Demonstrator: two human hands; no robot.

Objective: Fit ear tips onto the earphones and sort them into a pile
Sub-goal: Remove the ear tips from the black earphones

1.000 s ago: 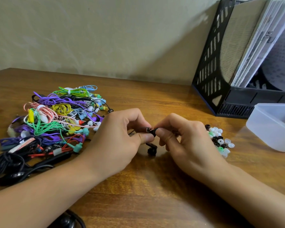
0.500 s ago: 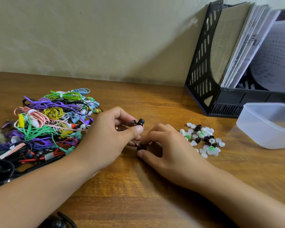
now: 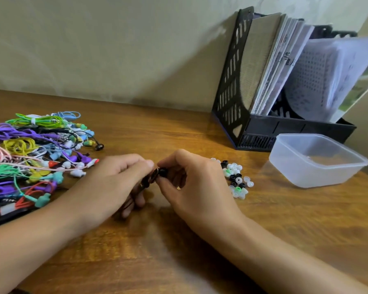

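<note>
Two hands, met again at table centre after the right dropped to the wood. Pile of earphones [image 3: 36, 153]: far left. Left hand [image 3: 115, 183]: pinches black earbud [image 3: 152, 176], axis pointing right. Right hand [image 3: 191, 183]: pinches black ear tip [image 3: 162, 172] against it. Loose ear tips [image 3: 235, 179]: right.

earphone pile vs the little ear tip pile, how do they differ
The earphone pile lies left of the hands, a wide tangle of coloured cables; the ear tip pile lies right of them, small and loose. The earphones are purple, green, yellow, red; the ear tips mostly white and black. Both rest on the wooden table.
</note>
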